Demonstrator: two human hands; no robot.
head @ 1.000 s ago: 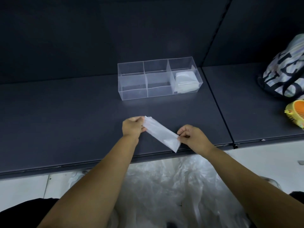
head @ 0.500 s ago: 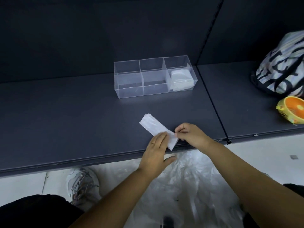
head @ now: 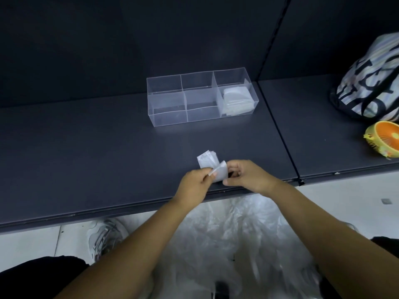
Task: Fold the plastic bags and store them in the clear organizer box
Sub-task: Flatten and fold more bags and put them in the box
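Both hands pinch one folded plastic bag [head: 207, 160]: the fingers [head: 207, 177] of the left hand [head: 193, 184] and those of the right hand [head: 248, 175] are clamped on its near end. That end curls up over the rest, which lies flat on the dark shelf [head: 86, 158] near the front edge. Well beyond stands the clear organizer box [head: 168, 114], with folded bags [head: 236, 98] in its right compartment. Far right sit a patterned tote [head: 371, 83] and an orange fan [head: 385, 138]. Loose plastic bags [head: 233, 238] heap on the floor beside a shoe [head: 105, 236].
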